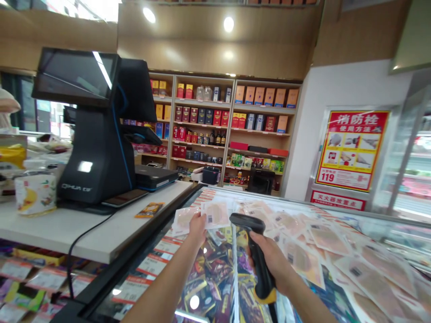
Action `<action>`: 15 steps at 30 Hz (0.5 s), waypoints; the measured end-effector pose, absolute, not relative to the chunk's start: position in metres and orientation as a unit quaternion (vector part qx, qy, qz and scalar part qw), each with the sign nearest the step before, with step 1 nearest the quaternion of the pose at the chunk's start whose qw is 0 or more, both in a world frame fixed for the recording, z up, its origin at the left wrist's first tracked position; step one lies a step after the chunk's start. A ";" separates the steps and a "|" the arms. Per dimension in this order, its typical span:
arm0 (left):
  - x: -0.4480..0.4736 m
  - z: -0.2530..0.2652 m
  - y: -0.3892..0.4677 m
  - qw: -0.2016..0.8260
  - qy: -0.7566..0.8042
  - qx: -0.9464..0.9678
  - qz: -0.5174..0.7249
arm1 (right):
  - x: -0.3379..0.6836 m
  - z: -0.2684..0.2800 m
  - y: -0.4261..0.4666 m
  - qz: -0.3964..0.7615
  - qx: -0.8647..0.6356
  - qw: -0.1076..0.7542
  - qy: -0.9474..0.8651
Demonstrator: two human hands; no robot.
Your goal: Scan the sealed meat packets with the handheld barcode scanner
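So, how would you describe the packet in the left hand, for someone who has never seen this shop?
Start at the glass-topped freezer chest right of the white counter. Pale vacuum packets cover its lid. The packet is at their left end, the one lifted in the left hand, barcode facing the black scanner in the right hand.

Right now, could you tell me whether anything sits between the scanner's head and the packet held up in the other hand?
Nothing visible does. The right hand holds the barcode scanner, its head beside the pale packet that the left hand holds up over the glass freezer lid; the gap between them looks open.
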State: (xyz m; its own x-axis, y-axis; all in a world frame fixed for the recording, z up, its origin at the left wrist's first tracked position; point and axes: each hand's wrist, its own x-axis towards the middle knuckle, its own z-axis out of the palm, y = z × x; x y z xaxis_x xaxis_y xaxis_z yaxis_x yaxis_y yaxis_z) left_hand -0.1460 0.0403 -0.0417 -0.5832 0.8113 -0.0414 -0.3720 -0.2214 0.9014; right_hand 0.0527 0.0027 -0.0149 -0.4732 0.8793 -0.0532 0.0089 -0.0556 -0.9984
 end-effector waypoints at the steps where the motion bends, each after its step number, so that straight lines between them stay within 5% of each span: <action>1: -0.147 -0.042 0.042 0.398 0.472 0.220 0.756 | 0.052 -0.016 0.002 0.624 -0.380 0.344 -0.590; 15: -0.152 -0.052 0.051 0.377 0.449 0.198 0.786 | 0.051 -0.012 -0.006 0.641 -0.375 0.333 -0.581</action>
